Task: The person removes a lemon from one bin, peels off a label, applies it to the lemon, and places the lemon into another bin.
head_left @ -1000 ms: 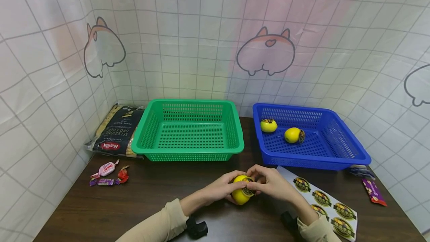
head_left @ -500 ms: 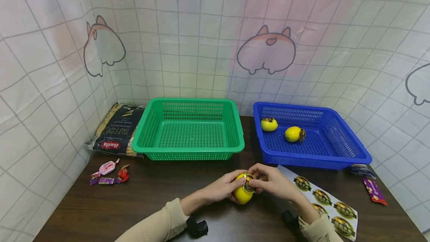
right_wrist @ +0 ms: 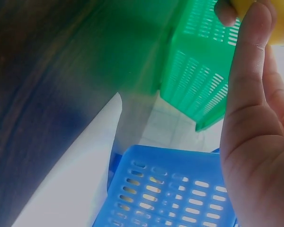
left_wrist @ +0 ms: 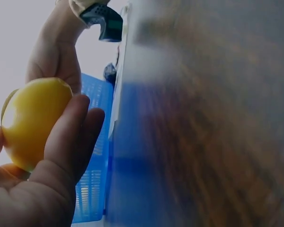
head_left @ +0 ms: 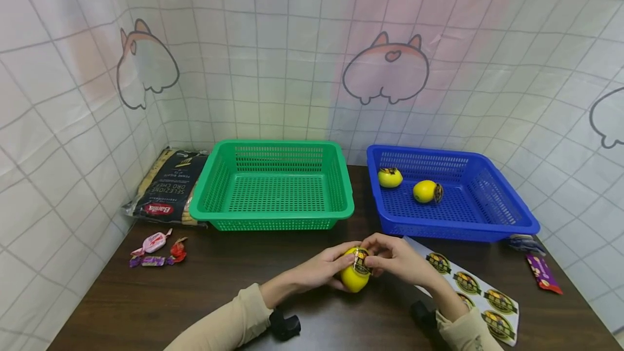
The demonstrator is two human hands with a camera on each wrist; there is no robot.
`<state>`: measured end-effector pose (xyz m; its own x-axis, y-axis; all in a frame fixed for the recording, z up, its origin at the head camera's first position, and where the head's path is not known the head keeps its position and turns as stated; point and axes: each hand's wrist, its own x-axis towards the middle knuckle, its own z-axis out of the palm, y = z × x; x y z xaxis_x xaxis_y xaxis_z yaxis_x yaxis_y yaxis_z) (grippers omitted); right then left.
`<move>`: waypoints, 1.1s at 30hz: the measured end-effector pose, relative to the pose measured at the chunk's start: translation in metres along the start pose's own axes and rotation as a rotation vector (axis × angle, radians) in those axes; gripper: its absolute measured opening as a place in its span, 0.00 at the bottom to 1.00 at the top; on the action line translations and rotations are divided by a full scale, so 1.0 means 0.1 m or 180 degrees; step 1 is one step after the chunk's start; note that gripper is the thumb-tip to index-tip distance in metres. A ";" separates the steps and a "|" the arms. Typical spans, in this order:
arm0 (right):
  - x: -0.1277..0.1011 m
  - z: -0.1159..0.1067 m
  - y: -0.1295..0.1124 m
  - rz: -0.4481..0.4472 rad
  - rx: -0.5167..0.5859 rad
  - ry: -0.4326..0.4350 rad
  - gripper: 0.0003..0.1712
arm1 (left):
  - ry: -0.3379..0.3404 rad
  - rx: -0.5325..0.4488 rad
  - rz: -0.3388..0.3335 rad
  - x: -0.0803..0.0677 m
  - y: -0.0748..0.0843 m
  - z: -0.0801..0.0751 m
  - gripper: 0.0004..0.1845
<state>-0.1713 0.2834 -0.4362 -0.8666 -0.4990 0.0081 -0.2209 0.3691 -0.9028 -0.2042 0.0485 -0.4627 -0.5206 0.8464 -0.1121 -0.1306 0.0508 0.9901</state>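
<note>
A yellow lemon [head_left: 355, 279] is held just above the table, in front of the gap between the two baskets. My left hand [head_left: 319, 270] grips it from the left, its thumb on a round black-and-gold sticker [head_left: 361, 261] that covers the lemon's upper right. From the other side my right hand [head_left: 397, 259], fingers curled, pinches the sticker's right edge against the fruit. In the left wrist view the lemon [left_wrist: 35, 120] sits among the left fingers. Only a yellow edge of the lemon [right_wrist: 281, 21] shows beyond the fingers in the right wrist view.
Behind stand a green basket [head_left: 273, 221] and a blue basket [head_left: 458, 231] with two stickered lemons [head_left: 390, 178]. A sticker sheet [head_left: 480, 291] lies partly under the right forearm. Wrapped candies [head_left: 155, 242] and a pasta bag [head_left: 168, 186] are left; a purple wrapper [head_left: 542, 274] lies right.
The lemon has turned slightly in the left hand, and its sticker faces up more. My right thumb has shifted to the sticker's right edge. The whole view has tilted slightly downward.
</note>
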 end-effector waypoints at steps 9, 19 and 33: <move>0.00 -0.02 0.00 0.0028 0.0032 -0.0072 0.15 | -0.0178 -0.0105 -0.0039 0.00 0.01 -0.03 0.27; -0.02 -0.04 -0.01 0.0093 0.0023 -0.0081 0.16 | -0.0216 -0.0114 -0.0028 0.00 0.01 -0.04 0.27; -0.01 -0.04 -0.01 -0.0017 -0.0063 -0.0057 0.17 | -0.0073 0.0053 0.0062 0.00 0.00 -0.05 0.27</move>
<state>-0.1716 0.2867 -0.4336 -0.8572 -0.5150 0.0050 -0.2345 0.3817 -0.8941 -0.2087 0.0458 -0.4628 -0.5036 0.8592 -0.0910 -0.1065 0.0428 0.9934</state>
